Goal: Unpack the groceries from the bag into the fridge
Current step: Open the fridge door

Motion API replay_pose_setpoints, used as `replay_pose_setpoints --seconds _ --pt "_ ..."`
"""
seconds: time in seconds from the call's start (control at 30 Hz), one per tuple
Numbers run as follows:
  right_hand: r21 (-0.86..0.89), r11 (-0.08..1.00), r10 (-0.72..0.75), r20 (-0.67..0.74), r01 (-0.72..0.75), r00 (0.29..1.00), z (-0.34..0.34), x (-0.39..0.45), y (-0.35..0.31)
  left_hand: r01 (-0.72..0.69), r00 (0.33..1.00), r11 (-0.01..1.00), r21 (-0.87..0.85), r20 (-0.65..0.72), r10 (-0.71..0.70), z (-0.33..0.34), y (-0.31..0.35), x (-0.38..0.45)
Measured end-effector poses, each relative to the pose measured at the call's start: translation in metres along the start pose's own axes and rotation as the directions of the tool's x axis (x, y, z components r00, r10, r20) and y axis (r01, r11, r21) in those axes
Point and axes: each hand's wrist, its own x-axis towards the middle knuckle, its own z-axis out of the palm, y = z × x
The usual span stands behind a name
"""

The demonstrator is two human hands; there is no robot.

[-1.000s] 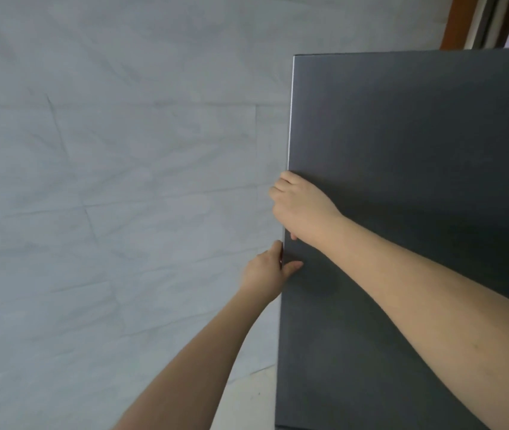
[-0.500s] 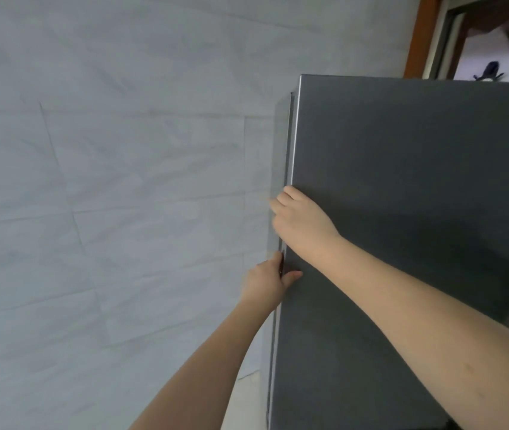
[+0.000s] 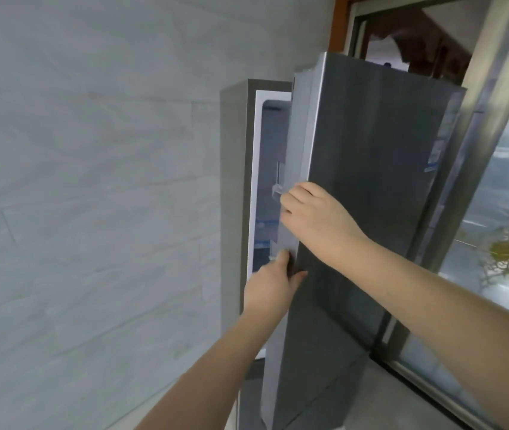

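Fridge (image 3: 234, 187), tall and grey, standing against the pale tiled wall (image 3: 91, 181), its door (image 3: 371, 197) swung partly open and hinged on the right side. Seen through the gap: a white inner frame, a pale interior, a couple of shelf edges with bluish trim at mid height; nothing else inside clear enough to name. No grocery bag anywhere in view.

Both hands on the door's free left edge, one above the other. Right hand (image 3: 315, 218) higher, at about mid height of the door, palm on the dark outer face and fingers curled round the edge toward the inner lining, closed on the door. Left hand (image 3: 270, 291) just below it and close, not touching it, thumb lying on the outer face and fingers wrapped behind the edge out of sight, likewise gripping the door. Both forearms bare, reaching up from the lower part of the view, the right crossing in front of the door's face.

On the door's far right margin, a small blue-and-white label (image 3: 434, 153), too blurred to read. Behind and right of the door, a metal-framed glass panel (image 3: 495, 212) with a gold ornamental pattern low down, and a strip of brown wooden frame (image 3: 338, 23) at the top.
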Motion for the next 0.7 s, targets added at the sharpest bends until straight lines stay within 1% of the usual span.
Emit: replay_pose_setpoints --seconds 0.03,0.1,0.17,0.23,0.33,0.43,0.5,0.6,0.67,0.7 --pt "0.006 1.000 0.007 -0.005 -0.007 1.000 -0.002 -0.013 0.002 -0.032 0.999 0.999 0.007 0.016 0.032 0.002 0.006 -0.007" --pt "0.076 0.997 0.014 -0.008 -0.013 1.000 -0.004 -0.040 0.004 -0.102 0.994 0.995 0.017 0.039 0.101 0.007 0.013 -0.021" --pt "0.125 0.992 0.021 0.013 -0.023 1.000 -0.006 -0.066 0.004 -0.184 0.983 0.982 0.038 0.037 0.182 0.015 0.013 -0.030" --pt "0.130 0.990 0.053 0.019 -0.055 0.998 -0.012 -0.090 0.000 -0.264 0.964 0.962 0.066 -0.007 0.265 0.021 0.012 -0.036" --pt "0.149 0.977 0.143 0.056 -0.150 0.988 -0.020 -0.121 -0.004 -0.370 0.920 0.927 0.065 -0.108 0.376 0.027 0.009 -0.040" --pt "0.172 0.953 0.235 0.105 -0.251 0.966 -0.021 -0.148 -0.011 -0.430 0.889 0.901 0.063 -0.147 0.434 0.031 0.007 -0.040" --pt "0.176 0.929 0.308 0.127 -0.327 0.943 -0.023 -0.162 -0.018 -0.424 0.898 0.903 0.069 -0.096 0.429 0.034 0.009 -0.037" --pt "0.195 0.889 0.397 0.125 -0.415 0.909 -0.027 -0.171 -0.032 -0.370 0.929 0.924 0.100 0.064 0.365 0.043 0.011 -0.033" --pt "0.214 0.866 0.430 0.142 -0.452 0.891 -0.024 -0.175 -0.040 -0.391 0.915 0.916 0.090 0.147 0.376 0.052 0.016 -0.034" --pt "0.220 0.858 0.441 0.147 -0.463 0.886 -0.022 -0.177 -0.043 -0.420 0.899 0.905 0.063 0.165 0.405 0.056 0.019 -0.035"
